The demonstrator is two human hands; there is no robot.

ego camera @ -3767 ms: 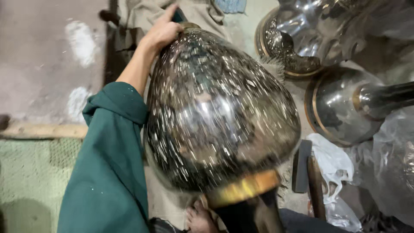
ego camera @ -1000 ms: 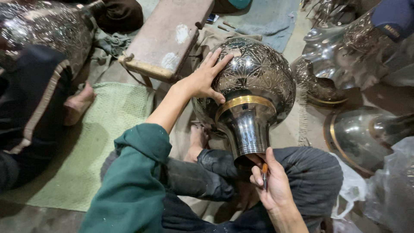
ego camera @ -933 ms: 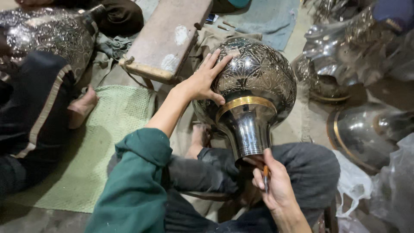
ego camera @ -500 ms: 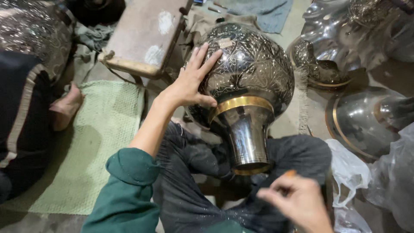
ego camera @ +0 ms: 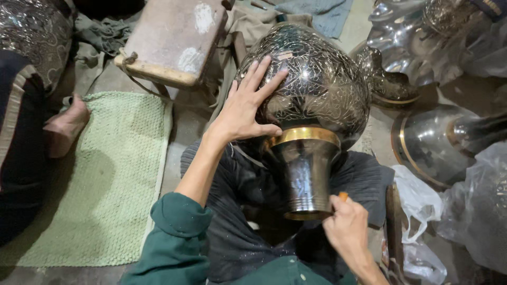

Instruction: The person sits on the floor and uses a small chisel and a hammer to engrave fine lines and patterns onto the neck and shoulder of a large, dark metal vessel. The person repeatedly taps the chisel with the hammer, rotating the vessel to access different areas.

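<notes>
Two hands are working on one large engraved metal vase [ego camera: 317, 89], which is lying tilted across the person's lap at the centre of the frame, neck toward the camera. At the far left another person's bare foot [ego camera: 66, 124] is resting beside a green mat [ego camera: 100, 179], with a worn wooden stool [ego camera: 174, 39] sitting above them at upper left. The left hand [ego camera: 245, 108] is pressing flat against the vase's rounded belly, fingers [ego camera: 261, 74] spread wide and gripping nothing, thumb lying just above the brass collar [ego camera: 306, 134]. At lower right the right hand [ego camera: 346, 227] is curling closed around a small orange-tipped tool [ego camera: 343, 196], touching the rim of the neck. Plain metal vessels [ego camera: 433, 142] are lying at the right edge.
</notes>
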